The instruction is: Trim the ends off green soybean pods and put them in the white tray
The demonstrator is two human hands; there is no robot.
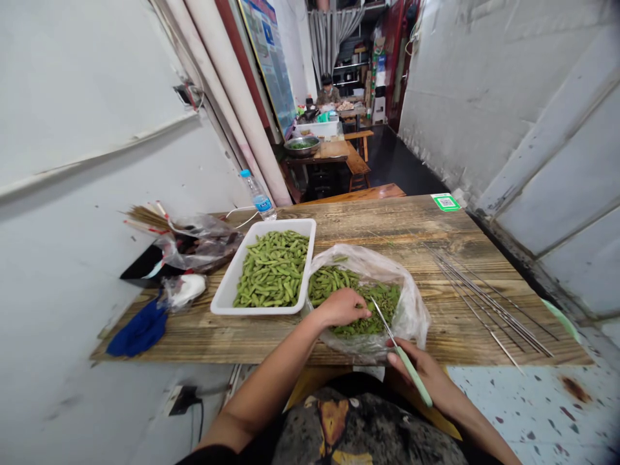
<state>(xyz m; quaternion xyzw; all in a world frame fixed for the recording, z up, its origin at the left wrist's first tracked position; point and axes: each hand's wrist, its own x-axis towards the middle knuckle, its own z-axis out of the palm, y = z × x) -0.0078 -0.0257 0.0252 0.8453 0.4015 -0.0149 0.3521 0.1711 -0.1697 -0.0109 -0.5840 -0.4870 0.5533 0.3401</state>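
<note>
Head view shows pod sorting: the left hand (341, 307) is curled among the green pods (334, 281) in the plastic bag (414, 310) on the worktop (387, 223), though I cannot tell whether its grip has closed on one. The right hand (426, 374) has its grip clenched on the green-handled tool (414, 376), whose metal tip lies just beside the left fingers. Judging by this, the next move calls for one pod pinched and lifted to that tip.

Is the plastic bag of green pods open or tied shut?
Open: the plastic bag lies spread wide, pods exposed, with the left hand resting inside it.
</note>
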